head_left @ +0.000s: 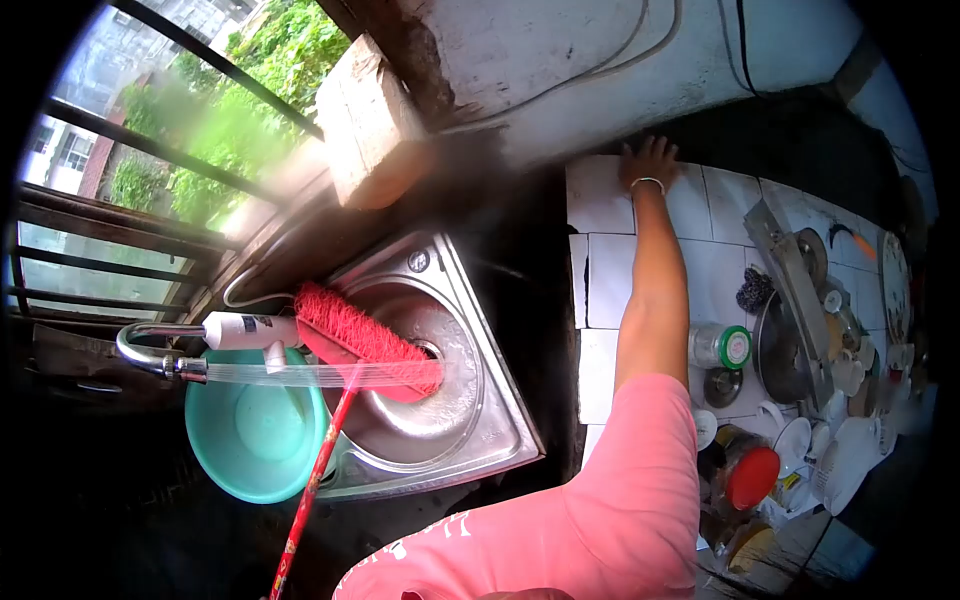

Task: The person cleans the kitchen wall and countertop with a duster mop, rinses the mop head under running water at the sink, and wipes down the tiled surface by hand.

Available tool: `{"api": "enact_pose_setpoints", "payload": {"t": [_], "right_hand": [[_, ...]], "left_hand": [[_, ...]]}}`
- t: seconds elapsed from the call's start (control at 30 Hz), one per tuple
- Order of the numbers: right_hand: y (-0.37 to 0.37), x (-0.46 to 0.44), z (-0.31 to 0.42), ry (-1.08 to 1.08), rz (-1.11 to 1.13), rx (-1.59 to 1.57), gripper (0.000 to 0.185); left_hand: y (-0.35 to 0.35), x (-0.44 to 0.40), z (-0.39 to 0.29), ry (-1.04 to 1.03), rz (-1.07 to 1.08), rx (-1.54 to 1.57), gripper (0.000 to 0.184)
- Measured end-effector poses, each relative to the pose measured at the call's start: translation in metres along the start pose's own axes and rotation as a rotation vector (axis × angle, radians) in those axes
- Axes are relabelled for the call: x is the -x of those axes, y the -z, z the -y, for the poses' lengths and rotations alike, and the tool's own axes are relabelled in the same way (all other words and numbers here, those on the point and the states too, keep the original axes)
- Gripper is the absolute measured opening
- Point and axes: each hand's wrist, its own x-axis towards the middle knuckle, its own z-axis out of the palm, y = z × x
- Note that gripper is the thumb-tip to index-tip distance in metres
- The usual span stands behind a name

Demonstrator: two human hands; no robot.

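Observation:
My right hand (650, 165) reaches out to the far edge of the white-tiled counter (605, 275). Its fingers are spread and it holds nothing; it seems to rest on the tiles. A thin band circles the wrist. A red mop (365, 330) with shaggy strands lies across the steel sink (490, 370), its head over the basin. Water streams from the curved tap (150, 345) onto the mop head. The mop's red handle (315, 480) runs down out of the picture at the bottom. My left hand is outside the view.
A turquoise basin (250, 430) stands beside the sink, under the tap. On the counter's right are a green-lidded jar (735, 347), a red-lidded jar (752, 478), a dark pan (775, 350), a scouring pad (754, 290) and several cups. A barred window (150, 150) is at the upper left.

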Motion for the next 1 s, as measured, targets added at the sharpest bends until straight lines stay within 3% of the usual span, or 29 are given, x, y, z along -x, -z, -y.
{"api": "enact_pose_setpoints", "payload": {"t": [0.07,0.2,0.27,0.3,0.33,0.37,0.43,0.47,0.5,0.57,0.63,0.7,0.8,0.9,1.0], "right_hand": [[-0.015,0.019,0.031,0.130,0.004,0.162,0.069],[-0.024,0.080,0.071,0.267,-0.024,0.026,0.065],[-0.034,0.105,0.085,0.480,0.054,-0.207,0.058],[-0.011,0.127,0.093,0.655,0.122,-0.157,0.049],[-0.040,0.139,0.104,0.682,0.100,-0.569,0.042],[-0.036,0.155,0.114,0.686,-0.057,-0.627,0.033],[0.001,0.193,0.126,0.638,-0.074,-0.838,0.025],[0.014,0.220,0.136,0.608,-0.266,-1.063,0.019],[0.028,0.242,0.140,0.679,-0.200,-1.152,0.017],[0.032,0.296,0.158,0.531,0.171,-1.365,0.019],[-0.017,0.337,0.186,0.545,0.349,-1.528,0.021],[-0.009,0.378,0.204,0.309,0.652,-1.530,0.026],[0.018,0.416,0.220,-0.001,0.917,-1.565,0.031],[0.013,0.434,0.230,-0.124,0.997,-1.553,0.035],[0.004,0.441,0.228,-0.268,1.183,-1.750,0.036]], "left_hand": [[0.003,0.001,0.000,-0.015,-0.020,-0.014,0.023],[0.012,0.003,-0.013,0.028,-0.028,0.003,0.022],[-0.007,-0.003,0.003,-0.096,-0.117,-0.019,0.024],[-0.015,-0.007,0.011,-0.151,-0.162,-0.030,0.025],[-0.023,-0.011,0.017,-0.164,-0.214,0.001,0.020],[-0.031,-0.019,0.019,-0.174,-0.264,0.031,0.017],[-0.049,-0.030,0.017,-0.181,-0.356,0.094,0.015],[-0.056,-0.029,0.019,-0.175,-0.396,0.123,0.016],[-0.058,-0.023,0.024,-0.164,-0.435,0.149,0.019],[-0.029,-0.015,0.007,-0.111,-0.251,0.184,0.018],[-0.036,-0.019,0.011,-0.173,-0.309,0.197,0.018],[-0.034,-0.018,0.011,-0.191,-0.337,0.199,0.021],[-0.036,-0.019,0.008,-0.216,-0.439,0.214,0.021],[-0.029,-0.015,0.004,-0.222,-0.487,0.244,0.021],[-0.019,-0.013,0.003,-0.233,-0.467,0.318,0.017]]}}
